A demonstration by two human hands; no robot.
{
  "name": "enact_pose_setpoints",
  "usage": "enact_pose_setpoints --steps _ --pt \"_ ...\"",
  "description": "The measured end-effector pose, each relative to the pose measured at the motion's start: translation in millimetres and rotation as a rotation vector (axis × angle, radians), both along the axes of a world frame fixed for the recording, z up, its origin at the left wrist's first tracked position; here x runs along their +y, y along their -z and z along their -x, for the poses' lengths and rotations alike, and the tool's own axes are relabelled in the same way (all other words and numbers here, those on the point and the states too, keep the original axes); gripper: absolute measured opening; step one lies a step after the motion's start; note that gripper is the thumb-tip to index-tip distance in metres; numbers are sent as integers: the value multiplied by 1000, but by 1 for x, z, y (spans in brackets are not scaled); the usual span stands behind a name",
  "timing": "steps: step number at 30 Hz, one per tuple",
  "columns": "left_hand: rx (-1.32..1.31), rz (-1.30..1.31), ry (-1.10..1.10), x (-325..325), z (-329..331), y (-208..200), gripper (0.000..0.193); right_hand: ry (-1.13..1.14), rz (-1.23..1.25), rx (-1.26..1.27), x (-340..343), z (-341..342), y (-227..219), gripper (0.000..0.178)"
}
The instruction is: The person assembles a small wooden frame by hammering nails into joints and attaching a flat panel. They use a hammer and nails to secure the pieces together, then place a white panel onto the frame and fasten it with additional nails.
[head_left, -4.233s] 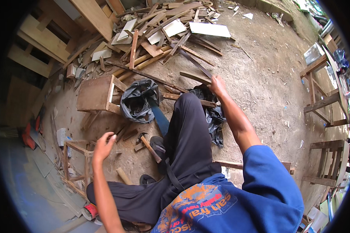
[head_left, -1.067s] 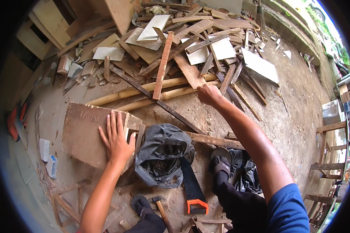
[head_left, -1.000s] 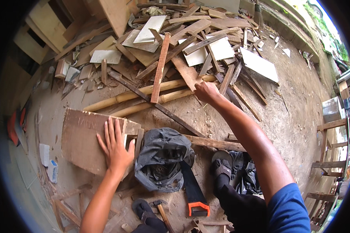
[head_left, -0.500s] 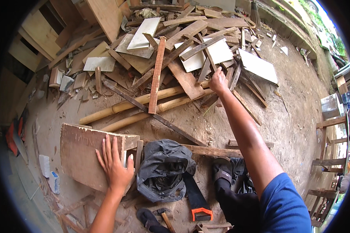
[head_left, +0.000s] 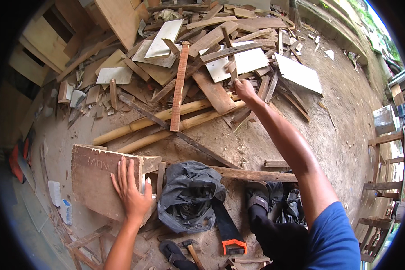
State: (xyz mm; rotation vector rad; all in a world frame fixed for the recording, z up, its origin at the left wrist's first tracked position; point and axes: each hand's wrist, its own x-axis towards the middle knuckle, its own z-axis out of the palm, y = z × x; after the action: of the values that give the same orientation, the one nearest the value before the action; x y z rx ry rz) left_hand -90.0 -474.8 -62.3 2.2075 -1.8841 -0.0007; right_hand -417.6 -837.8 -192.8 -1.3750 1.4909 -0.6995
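Wooden slat (head_left: 232,68): one o'clock, within the scrap pile (head_left: 262,23).
Right hand (head_left: 246,90): fist apparently closed around the slat's near end.
Left hand (head_left: 134,193): eight o'clock, flat, fingers spread on the wooden box (head_left: 91,173).
Crossing board (head_left: 245,49): could slide if the slat gets yanked.

Wooden box (head_left: 94,180) matt, scuffed; bag (head_left: 189,173) crinkled plastic, slightly glossy; bamboo poles (head_left: 132,124) smooth; reddish plank (head_left: 180,87) rough wood.
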Motion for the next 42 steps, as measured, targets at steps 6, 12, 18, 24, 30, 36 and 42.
enact_pose_setpoints --steps 6,12,18,24,30,36,42 --pt "-9 33 -4 1 -3 5 73 -123 -396 -699 55 8 -23 42" --pt "-24 40 -1 2 0 7 74 -315 -335 -54 131 10 5 29" --pt "-38 39 -4 -3 1 5 73 -471 67 187 125 41 24 22" --pt "-35 18 -22 -7 3 3 70 -407 609 473 99 66 -5 17" --pt "-60 14 -30 -2 5 3 69 -25 341 637 80 78 -23 36" --pt "-66 20 -15 -3 7 4 70 95 -286 -140 65 99 13 49" --pt "-94 29 -20 0 4 5 71 231 -201 -453 107 90 35 36"
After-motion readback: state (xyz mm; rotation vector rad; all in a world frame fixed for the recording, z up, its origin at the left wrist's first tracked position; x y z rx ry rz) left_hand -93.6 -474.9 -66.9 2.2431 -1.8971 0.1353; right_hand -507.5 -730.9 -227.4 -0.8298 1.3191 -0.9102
